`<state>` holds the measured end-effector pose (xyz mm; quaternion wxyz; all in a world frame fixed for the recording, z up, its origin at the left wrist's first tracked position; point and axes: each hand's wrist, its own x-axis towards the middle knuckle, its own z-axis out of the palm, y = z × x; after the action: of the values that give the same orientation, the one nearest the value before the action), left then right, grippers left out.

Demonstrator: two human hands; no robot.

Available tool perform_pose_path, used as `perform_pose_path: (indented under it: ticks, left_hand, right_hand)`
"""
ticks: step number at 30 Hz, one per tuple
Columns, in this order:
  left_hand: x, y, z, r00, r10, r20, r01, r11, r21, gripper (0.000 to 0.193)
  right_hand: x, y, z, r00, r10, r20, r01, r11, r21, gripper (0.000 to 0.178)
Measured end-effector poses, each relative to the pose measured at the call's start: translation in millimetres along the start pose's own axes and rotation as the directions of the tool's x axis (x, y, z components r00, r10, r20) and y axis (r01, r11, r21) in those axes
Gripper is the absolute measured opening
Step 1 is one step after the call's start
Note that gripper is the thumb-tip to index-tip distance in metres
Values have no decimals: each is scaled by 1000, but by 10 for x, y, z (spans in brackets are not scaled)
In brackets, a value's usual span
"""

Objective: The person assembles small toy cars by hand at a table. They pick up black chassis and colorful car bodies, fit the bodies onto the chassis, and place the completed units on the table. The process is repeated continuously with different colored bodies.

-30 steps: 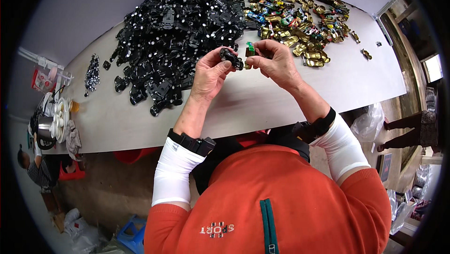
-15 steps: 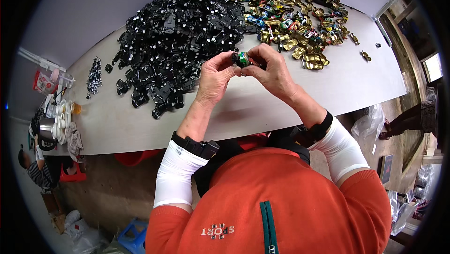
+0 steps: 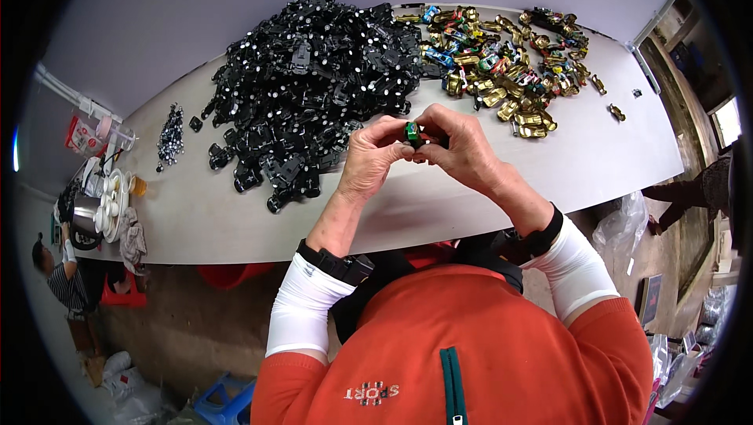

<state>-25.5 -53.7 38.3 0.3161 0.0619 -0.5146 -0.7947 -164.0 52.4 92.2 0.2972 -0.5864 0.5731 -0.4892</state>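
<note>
Between my two hands, above the table, is a small toy car [image 3: 412, 133] with a green top and some red on it. My left hand [image 3: 372, 157] is closed on its left side, thumb and fingers pinched together. My right hand [image 3: 461, 143] pinches it from the right, with curled fingers covering much of it. Beyond my left hand rises a big heap of black toy car chassis [image 3: 302, 72] with small pale wheels. Past my right hand lies a spread of toy car bodies [image 3: 502, 72], many gold, others blue, green or red.
At the table's left lies a small pile of shiny little parts [image 3: 170, 139]. A tray of cups [image 3: 114, 201], a metal kettle [image 3: 85, 221] and a crumpled cloth [image 3: 132, 238] stand at the left edge. Another person [image 3: 67, 284] is beyond it; someone's leg [image 3: 682, 196] shows at right.
The whole view has shifted, so the table and heaps appear slightly lower and further right. My hands still hold the toy car, which has turned, showing more of its green top.
</note>
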Motion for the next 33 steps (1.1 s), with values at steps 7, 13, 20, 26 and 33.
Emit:
perform_pose_path:
  ticks: [7, 13, 20, 26, 33]
  left_hand:
    - [-9, 86, 109, 1000, 1, -25, 1, 998, 65, 29]
    - [-58, 155, 244, 994, 54, -91, -56, 998, -21, 28]
    - [-8, 181, 229, 997, 64, -36, -66, 995, -76, 26]
    - [-2, 185, 258, 999, 45, -17, -45, 999, 14, 28]
    - [-5, 253, 268, 996, -85, -32, 87, 994, 67, 34]
  right_hand:
    - [9, -82, -52, 975, -213, 58, 220, 943, -250, 20]
    - [-36, -236, 4, 996, -6, -94, 1, 998, -57, 30]
    - [-9, -128, -13, 954, -293, -59, 282, 947, -153, 31]
    - [-60, -137, -54, 966, -257, 20, 256, 948, -191, 20]
    - [-18, -177, -65, 990, -133, -49, 123, 977, -172, 25]
